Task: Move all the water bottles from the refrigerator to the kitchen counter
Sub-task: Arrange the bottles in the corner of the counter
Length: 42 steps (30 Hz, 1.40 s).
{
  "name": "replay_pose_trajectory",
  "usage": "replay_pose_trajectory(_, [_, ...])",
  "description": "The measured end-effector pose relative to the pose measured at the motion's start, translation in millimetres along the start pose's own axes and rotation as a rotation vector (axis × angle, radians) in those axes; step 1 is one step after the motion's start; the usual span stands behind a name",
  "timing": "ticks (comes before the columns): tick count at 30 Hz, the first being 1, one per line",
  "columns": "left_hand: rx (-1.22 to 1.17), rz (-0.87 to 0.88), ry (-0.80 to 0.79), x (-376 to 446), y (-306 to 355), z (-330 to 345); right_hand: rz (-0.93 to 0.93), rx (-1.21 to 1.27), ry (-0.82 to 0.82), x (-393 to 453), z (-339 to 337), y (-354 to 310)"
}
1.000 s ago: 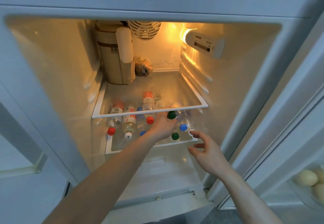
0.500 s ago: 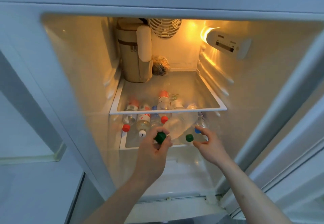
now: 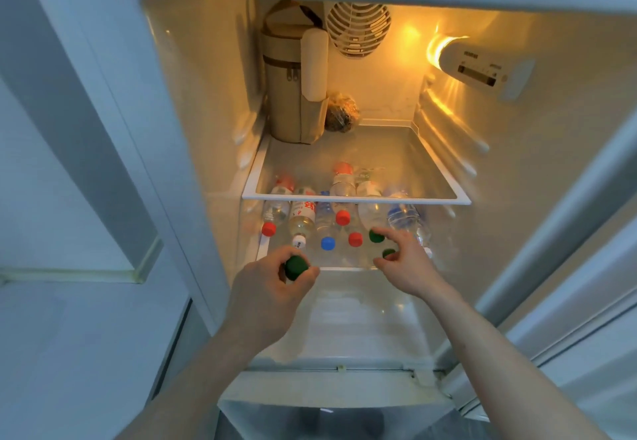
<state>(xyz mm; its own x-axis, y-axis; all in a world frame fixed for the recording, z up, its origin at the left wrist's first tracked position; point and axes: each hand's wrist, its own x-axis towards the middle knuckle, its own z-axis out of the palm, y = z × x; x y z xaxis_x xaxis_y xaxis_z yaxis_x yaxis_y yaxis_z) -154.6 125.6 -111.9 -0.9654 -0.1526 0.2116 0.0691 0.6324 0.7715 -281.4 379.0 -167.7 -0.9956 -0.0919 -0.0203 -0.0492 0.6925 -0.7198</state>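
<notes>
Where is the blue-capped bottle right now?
The blue-capped bottle lies on the lower fridge shelf, between the white-capped bottle and a red-capped bottle.

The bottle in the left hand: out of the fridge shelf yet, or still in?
Out. The left hand grips the green-capped bottle in front of the lower shelf; its body is hidden.
</notes>
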Motion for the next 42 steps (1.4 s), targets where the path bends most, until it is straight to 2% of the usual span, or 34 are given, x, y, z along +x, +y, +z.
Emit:
replay_pose_trajectory(3, [-0.035, -0.08, -0.069, -6, -11, -4, 0.03, -0.109, -0.115, 16, 4, -7])
replay_pose_trajectory(8, [-0.097, -0.139, -0.112, -17, -13, -10, 0.054, -0.107, -0.14, 27, 7, -17])
replay_pose_trajectory(14, [-0.085, -0.144, -0.082, -21, -13, -16, -0.052, -0.059, 0.153, 3, 6, -30])
replay_pose_trajectory(19, [-0.068, -0.135, -0.076, -26, -15, -15, -0.117, 0.148, 0.482, -36, 5, -41])
replay_pose_trajectory(23, [-0.101, -0.138, -0.101, -30, -18, -9, -0.149, 0.276, 0.581, -69, -1, -46])
replay_pose_trajectory(27, [-0.125, -0.143, -0.124, -32, -19, -1, -0.158, 0.265, 0.497, -95, -15, -46])
replay_pose_trajectory(36, [-0.112, -0.167, -0.169, -49, -25, 10, -0.121, -0.05, 0.026, -119, -2, -30])
replay_pose_trajectory(42, [-0.119, -0.292, -0.124, -75, -40, 13, -0.108, -0.075, -0.185, -126, 27, -28])
